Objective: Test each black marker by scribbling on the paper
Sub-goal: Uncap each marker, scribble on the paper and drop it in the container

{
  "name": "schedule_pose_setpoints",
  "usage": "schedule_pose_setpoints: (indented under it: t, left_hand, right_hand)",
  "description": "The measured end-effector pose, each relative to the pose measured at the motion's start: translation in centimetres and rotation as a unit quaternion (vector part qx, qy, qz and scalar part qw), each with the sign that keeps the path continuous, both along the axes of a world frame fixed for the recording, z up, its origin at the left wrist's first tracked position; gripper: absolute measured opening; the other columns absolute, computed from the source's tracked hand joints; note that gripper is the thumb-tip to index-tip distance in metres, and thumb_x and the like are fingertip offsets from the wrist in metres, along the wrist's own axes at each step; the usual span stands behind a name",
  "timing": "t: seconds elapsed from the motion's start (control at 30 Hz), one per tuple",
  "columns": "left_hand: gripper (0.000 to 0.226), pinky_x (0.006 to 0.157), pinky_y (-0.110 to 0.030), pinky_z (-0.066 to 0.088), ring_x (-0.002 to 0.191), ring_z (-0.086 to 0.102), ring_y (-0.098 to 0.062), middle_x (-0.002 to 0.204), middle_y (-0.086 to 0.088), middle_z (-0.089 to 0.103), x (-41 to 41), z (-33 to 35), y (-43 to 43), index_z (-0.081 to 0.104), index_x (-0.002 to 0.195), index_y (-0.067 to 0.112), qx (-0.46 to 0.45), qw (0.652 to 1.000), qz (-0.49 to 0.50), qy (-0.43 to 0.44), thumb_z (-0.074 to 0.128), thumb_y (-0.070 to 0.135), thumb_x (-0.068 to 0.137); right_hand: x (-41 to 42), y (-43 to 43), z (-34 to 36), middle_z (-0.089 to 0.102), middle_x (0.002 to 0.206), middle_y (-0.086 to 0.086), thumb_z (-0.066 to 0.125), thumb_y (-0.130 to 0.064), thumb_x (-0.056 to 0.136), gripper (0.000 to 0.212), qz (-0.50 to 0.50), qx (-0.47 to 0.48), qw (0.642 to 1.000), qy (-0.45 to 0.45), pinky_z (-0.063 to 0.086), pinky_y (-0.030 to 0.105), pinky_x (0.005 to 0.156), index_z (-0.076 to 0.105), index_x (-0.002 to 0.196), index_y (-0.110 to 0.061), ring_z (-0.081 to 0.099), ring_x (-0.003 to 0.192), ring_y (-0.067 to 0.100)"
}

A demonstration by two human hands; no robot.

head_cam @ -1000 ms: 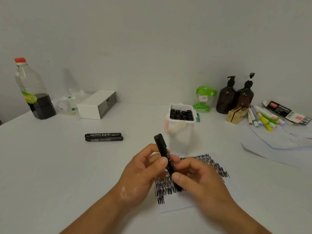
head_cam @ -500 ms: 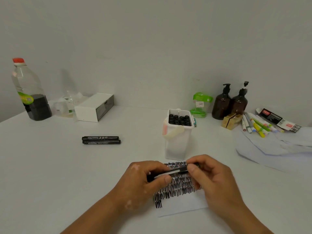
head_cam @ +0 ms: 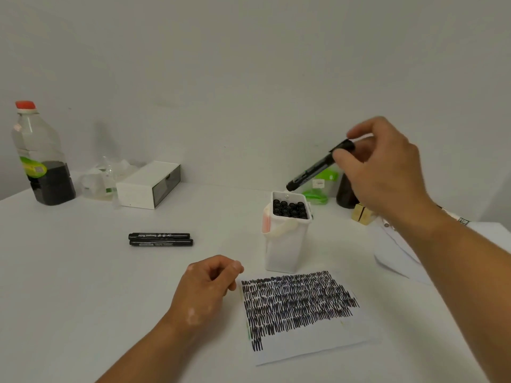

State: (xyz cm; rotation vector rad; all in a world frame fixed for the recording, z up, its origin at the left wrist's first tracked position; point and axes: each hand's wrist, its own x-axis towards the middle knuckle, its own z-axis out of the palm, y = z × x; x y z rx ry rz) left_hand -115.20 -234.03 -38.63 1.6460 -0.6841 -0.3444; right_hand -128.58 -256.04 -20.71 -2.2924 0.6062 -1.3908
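Note:
My right hand [head_cam: 384, 167] pinches a capped black marker [head_cam: 315, 170] by its upper end, holding it tilted in the air just above the white container [head_cam: 284, 244]. That container is packed with several black markers standing upright. The paper [head_cam: 312, 344] lies in front of the container, covered with rows of black scribbles. My left hand [head_cam: 207, 286] rests on the table at the paper's left edge, fingers loosely curled and holding nothing. Two more black markers [head_cam: 160, 239] lie side by side on the table to the left.
A bottle [head_cam: 41, 158] with dark liquid and a red cap stands at the far left, near a white box [head_cam: 149, 185]. Behind my right hand are a brown bottle [head_cam: 345, 194], a green object [head_cam: 318, 193] and loose white sheets [head_cam: 392, 252].
Both hands held the marker together over the paper before. Now my right hand has lifted it up and right above the container, and my left hand has let go.

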Motion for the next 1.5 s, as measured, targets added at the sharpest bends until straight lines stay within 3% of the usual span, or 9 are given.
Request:
schedule_pose_setpoints:
  t: [0.07,0.17,0.27,0.57,0.8,0.93,1.17,1.3,1.5]
  left_hand:
    - [0.018,0.053,-0.016,0.041,0.053,0.049,-0.004,0.061,0.004,0.065,0.1,-0.1,0.0,0.074,0.077,0.033,0.000,1.000,0.002,0.001,0.066,0.035,0.093]
    - [0.018,0.052,-0.015,0.041,0.052,0.049,-0.003,0.061,0.004,0.065,0.3,-0.1,-0.1,0.073,0.076,0.034,0.001,1.000,0.004,0.000,0.066,0.034,0.092]
    - [0.018,0.051,-0.017,0.041,0.052,0.049,-0.005,0.060,0.004,0.065,0.5,-0.2,-0.2,0.073,0.075,0.034,0.003,1.000,0.005,0.000,0.067,0.033,0.092]
    - [0.016,0.050,-0.014,0.039,0.049,0.050,0.000,0.059,0.006,0.065,0.8,-0.7,-0.5,0.073,0.075,0.035,0.007,1.000,0.002,-0.006,0.068,0.034,0.091]
    - [0.017,0.049,-0.011,0.039,0.047,0.051,0.002,0.059,0.003,0.064,0.7,-0.8,-0.6,0.073,0.073,0.032,0.007,1.000,0.004,-0.014,0.070,0.032,0.090]
    - [0.018,0.050,-0.010,0.038,0.047,0.051,0.003,0.058,0.005,0.064,0.7,-0.7,-0.5,0.073,0.072,0.031,0.005,1.000,0.002,-0.012,0.070,0.031,0.090]
    - [0.018,0.047,-0.010,0.037,0.047,0.052,0.002,0.058,0.003,0.064,0.7,-0.5,-0.4,0.074,0.073,0.029,0.010,1.000,0.001,-0.012,0.070,0.030,0.090]
    - [0.018,0.047,-0.012,0.038,0.047,0.052,0.001,0.059,0.003,0.065,1.0,-0.5,-0.1,0.073,0.073,0.032,0.010,1.000,0.010,-0.013,0.070,0.030,0.091]
    - [0.018,0.050,-0.013,0.038,0.049,0.053,0.002,0.059,0.002,0.064,1.2,-0.6,-0.1,0.073,0.073,0.032,0.013,0.999,0.019,-0.024,0.070,0.030,0.091]
  right_hand:
    - [2.2,-0.2,0.9,0.068,0.078,-0.016,0.070,-0.032,0.087,0.019,-0.003,-0.032,0.998,0.058,0.044,0.012,0.062,0.059,0.102,-0.030,0.065,0.076,0.000]
    - [5.1,-0.8,0.9,0.070,0.086,-0.004,0.066,-0.029,0.090,0.020,-0.011,-0.066,0.987,0.146,0.054,0.032,0.072,0.059,0.108,-0.026,0.064,0.086,0.021]
    - [7.2,-1.1,0.2,0.071,0.096,0.005,0.063,-0.027,0.091,0.021,-0.018,-0.071,0.975,0.210,0.057,0.044,0.082,0.057,0.111,-0.023,0.063,0.092,0.028]
    - [10.7,-0.7,-2.4,0.068,0.098,0.010,0.061,-0.020,0.094,0.020,-0.006,-0.070,0.952,0.298,0.058,0.045,0.080,0.055,0.113,-0.016,0.063,0.090,0.030]
    - [11.6,-1.3,-2.8,0.071,0.105,0.003,0.069,-0.024,0.089,0.010,-0.021,-0.099,0.917,0.386,0.057,0.043,0.087,0.070,0.095,-0.016,0.063,0.103,0.025]
    - [11.5,-1.6,-3.5,0.073,0.104,0.001,0.065,-0.023,0.092,0.006,-0.007,-0.074,0.931,0.359,0.055,0.042,0.091,0.070,0.088,-0.021,0.061,0.106,0.025]
    - [11.7,-0.8,-2.5,0.070,0.110,0.008,0.051,-0.012,0.097,0.023,-0.030,-0.153,0.881,0.446,0.056,0.042,0.090,0.073,0.103,-0.008,0.065,0.101,0.030]
    - [9.8,-1.2,-1.3,0.075,0.109,0.001,0.057,-0.012,0.093,0.024,-0.024,-0.100,0.933,0.345,0.053,0.030,0.090,0.079,0.103,-0.016,0.068,0.103,0.023]
    - [3.3,0.4,-3.0,0.066,0.066,-0.022,0.071,-0.022,0.084,0.014,0.011,-0.027,0.989,0.142,0.045,0.009,0.065,0.073,0.075,-0.032,0.064,0.067,-0.001]
